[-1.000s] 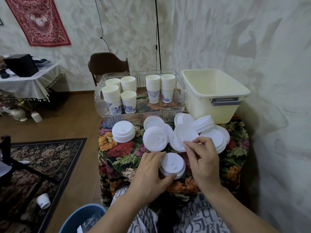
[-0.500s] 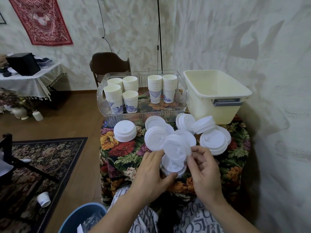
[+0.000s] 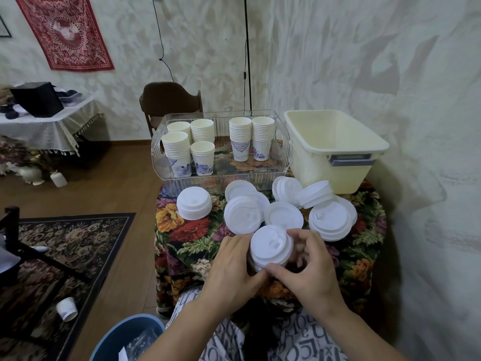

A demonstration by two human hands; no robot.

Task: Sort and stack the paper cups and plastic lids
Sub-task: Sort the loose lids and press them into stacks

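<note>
Since half a second ago the lifted lid has come down onto the small lid stack (image 3: 270, 247) at lower centre; left hand (image 3: 234, 269) and right hand (image 3: 309, 267) both curl around it; six stacks of paper cups (image 3: 179, 149) stand in the clear tray (image 3: 283, 142) above; one cream bin (image 3: 335, 149) sits upper right.

Left hand (image 3: 231, 267) and right hand (image 3: 309, 272) meet, fingers (image 3: 303, 237) curled inward.
</note>
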